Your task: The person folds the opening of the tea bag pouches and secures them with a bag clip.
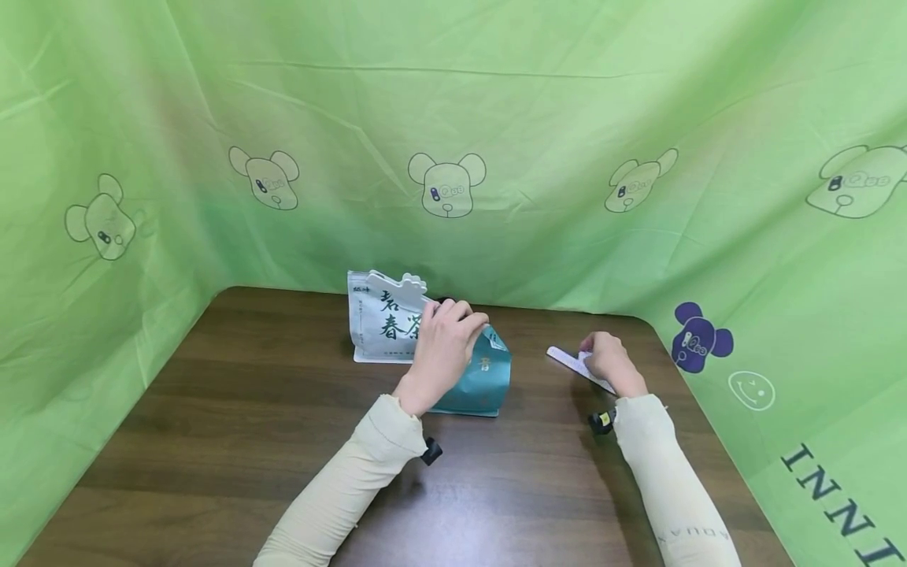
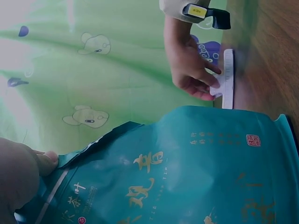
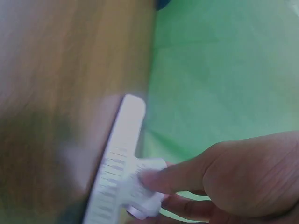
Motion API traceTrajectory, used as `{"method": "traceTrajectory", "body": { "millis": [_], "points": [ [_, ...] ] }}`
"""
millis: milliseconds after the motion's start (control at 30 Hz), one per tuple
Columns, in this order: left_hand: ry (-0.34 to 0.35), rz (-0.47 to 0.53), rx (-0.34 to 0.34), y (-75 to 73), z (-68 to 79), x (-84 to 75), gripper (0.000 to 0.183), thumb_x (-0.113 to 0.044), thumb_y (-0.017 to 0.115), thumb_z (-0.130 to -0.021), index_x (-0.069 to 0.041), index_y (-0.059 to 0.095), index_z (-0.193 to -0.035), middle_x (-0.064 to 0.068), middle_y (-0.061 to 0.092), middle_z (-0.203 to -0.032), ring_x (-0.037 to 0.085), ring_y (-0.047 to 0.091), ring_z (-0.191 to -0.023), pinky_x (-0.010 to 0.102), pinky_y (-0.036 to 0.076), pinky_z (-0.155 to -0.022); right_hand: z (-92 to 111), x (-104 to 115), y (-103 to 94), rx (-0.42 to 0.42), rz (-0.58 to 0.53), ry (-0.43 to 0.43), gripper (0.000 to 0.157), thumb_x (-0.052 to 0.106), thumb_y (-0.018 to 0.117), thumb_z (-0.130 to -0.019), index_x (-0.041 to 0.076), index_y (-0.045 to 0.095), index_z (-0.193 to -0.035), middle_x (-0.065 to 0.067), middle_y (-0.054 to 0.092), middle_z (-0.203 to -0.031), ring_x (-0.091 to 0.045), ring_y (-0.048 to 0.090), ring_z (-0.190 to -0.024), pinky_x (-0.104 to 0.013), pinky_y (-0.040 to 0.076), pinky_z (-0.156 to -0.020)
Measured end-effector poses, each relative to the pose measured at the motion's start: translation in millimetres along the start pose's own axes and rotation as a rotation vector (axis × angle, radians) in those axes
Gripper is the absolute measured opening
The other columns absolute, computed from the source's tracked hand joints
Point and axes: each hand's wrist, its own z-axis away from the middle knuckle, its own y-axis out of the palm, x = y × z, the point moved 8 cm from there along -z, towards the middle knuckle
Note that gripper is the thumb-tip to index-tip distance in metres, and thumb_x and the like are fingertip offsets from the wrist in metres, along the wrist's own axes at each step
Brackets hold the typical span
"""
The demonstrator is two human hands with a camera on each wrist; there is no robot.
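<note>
My left hand [image 1: 445, 340] grips the top of a teal tea bag [image 1: 487, 379] that stands on the table. In the left wrist view the tea bag [image 2: 201, 158] fills the lower part, its upper edge slightly parted beside the thumb. To the right, my right hand [image 1: 612, 362] pinches the knob-like middle of a long white bag clip [image 1: 567, 361]. The right wrist view shows thumb and fingers on this bag clip [image 3: 110, 182], which has ridged markings and lies at table level. My left palm and some of its fingertips are hidden.
Behind and left of the teal bag stands a silver-white tea bag [image 1: 368, 327] with dark green characters. A similar white clip [image 1: 397, 283] sits across its top. A green cloth [image 1: 453, 102] with bear prints encloses the brown wooden table [image 1: 248, 417] behind and at both sides.
</note>
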Motion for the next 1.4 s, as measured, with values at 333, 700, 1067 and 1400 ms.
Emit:
{"method": "traceTrajectory", "body": {
  "millis": [333,700,1067,1400],
  "points": [
    [-0.006,0.003,0.002,0.9,0.3,-0.9,0.009,-0.020,0.071,-0.095,-0.017,0.079,-0.098,-0.002,0.064,-0.084,0.019,0.056,-0.081,0.037,0.039,-0.081,16.8,39.8,-22.7,-0.082,-0.118,-0.208,0.030,0.002,0.076,-0.082,-0.010,0.071,-0.109,-0.025,0.074,-0.099,-0.033,0.070,-0.088,-0.043,0.054,-0.081],
    [0.001,-0.006,-0.011,2.6,-0.1,0.5,0.008,-0.020,0.071,-0.095,-0.019,0.079,-0.098,-0.003,0.064,-0.084,0.018,0.056,-0.082,0.037,0.039,-0.081,37.3,75.1,-38.6,-0.104,-0.466,-0.389,0.033,0.006,0.082,-0.085,-0.006,0.073,-0.115,-0.026,0.074,-0.103,-0.003,0.071,-0.084,-0.018,0.056,-0.071],
    [0.004,-0.007,-0.010,4.2,0.7,4.2,0.008,-0.020,0.072,-0.095,-0.018,0.079,-0.098,-0.004,0.064,-0.085,0.018,0.057,-0.083,0.037,0.039,-0.083,49.7,94.6,-34.4,-0.076,-0.722,-0.484,0.036,0.000,0.078,-0.087,-0.011,0.069,-0.119,-0.003,0.078,-0.102,-0.004,0.074,-0.090,-0.022,0.058,-0.079],
    [0.002,-0.009,0.000,3.5,2.0,3.4,0.008,-0.020,0.071,-0.096,-0.020,0.078,-0.099,-0.004,0.064,-0.086,0.018,0.057,-0.085,0.037,0.039,-0.084,73.9,120.6,-44.0,-0.157,-0.770,-0.572,0.030,-0.005,0.075,-0.087,-0.013,0.069,-0.116,0.012,0.076,-0.098,-0.003,0.073,-0.084,-0.022,0.059,-0.074]
  ]
}}
